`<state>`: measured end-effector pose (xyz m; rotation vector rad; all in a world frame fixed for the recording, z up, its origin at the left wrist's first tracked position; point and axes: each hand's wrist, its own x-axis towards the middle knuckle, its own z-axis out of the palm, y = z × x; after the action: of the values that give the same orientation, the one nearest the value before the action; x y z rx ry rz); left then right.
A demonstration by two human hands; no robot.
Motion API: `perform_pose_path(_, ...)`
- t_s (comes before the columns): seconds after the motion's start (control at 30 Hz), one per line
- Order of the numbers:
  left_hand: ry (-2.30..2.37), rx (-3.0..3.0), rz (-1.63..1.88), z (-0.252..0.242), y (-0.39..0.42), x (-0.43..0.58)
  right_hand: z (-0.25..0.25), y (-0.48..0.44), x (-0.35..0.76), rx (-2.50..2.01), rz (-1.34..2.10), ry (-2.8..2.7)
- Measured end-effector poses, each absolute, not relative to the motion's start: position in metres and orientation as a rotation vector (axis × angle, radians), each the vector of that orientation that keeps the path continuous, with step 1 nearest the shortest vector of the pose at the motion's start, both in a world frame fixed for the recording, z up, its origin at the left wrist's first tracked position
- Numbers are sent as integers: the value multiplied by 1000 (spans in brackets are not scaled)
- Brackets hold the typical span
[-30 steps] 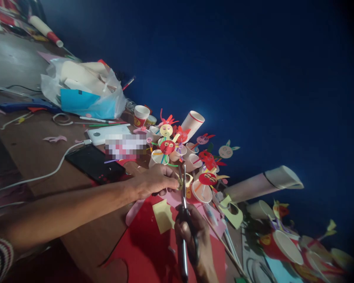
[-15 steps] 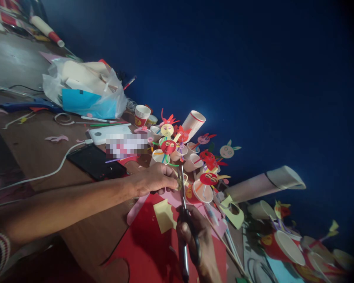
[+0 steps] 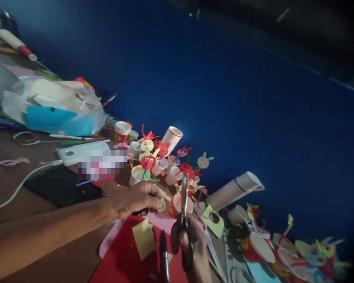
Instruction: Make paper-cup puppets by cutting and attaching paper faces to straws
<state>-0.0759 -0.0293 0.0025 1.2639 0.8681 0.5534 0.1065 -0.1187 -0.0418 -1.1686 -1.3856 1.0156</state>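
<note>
A small pale-yellow paper piece (image 3: 162, 204) is pinched between the thumb and fingers of my left hand (image 3: 138, 199). My right hand (image 3: 191, 241) grips scissors (image 3: 185, 196) by their black handles, blades pointing up and slightly apart. The blades stand to the right of the paper piece, not touching it. Below my hands lies red paper (image 3: 118, 251), with a torn-edged yellow sheet (image 3: 144, 238) and a dark pen (image 3: 165, 255) over it. Pink paper (image 3: 156, 220) shows under the red sheet's far edge.
Paper cups (image 3: 140, 175) with paper-face figures (image 3: 148, 162) crowd beyond my hands; more cups (image 3: 258, 247) stand at right. A rolled white tube (image 3: 236, 190) leans near the blue wall. At left are a black phone (image 3: 61, 184), a white power bank (image 3: 84, 152) and a plastic bag (image 3: 61, 106).
The scissors have moved right, away from the paper piece, which stays in my left hand. The whole view has shifted, so the table's things appear further left.
</note>
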Motion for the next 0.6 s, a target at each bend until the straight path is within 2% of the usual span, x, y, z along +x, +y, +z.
perform_pose_path(0.27,711,1473,397,9,-42,-46,-7,-124,113,-1261,907,-1324)
perform_pose_path(0.6,589,1733,317,-10,-43,-27,-17,-123,122,-1299,840,-1371)
